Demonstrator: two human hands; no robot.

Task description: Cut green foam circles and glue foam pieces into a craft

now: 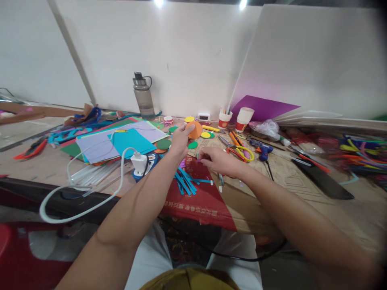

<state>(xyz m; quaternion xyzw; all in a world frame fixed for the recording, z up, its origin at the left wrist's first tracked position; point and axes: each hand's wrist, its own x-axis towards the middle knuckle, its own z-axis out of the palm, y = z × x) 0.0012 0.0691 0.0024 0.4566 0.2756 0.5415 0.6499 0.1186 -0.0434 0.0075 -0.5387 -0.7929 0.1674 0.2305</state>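
An orange paper circle (196,130) is pinched between the fingers of my left hand (180,141), held a little above the worktop. To the right, my right hand (211,159) is low over the red cardboard (199,201), fingers pressed together; a tiny bit of colour shows at the fingertips, too small to name. Green paper circles (163,144) and yellow paper circles (205,135) lie around my left hand. Several blue paper strips (186,183) are spread on the red cardboard below my hands.
Stacked coloured paper (99,145), a plug on a power strip (139,163) and its white cable lie left. A water bottle (143,96) stands behind. Scissors (242,152), a blue glue gun (262,150), paper cups (225,119) and a black slab (322,179) are right.
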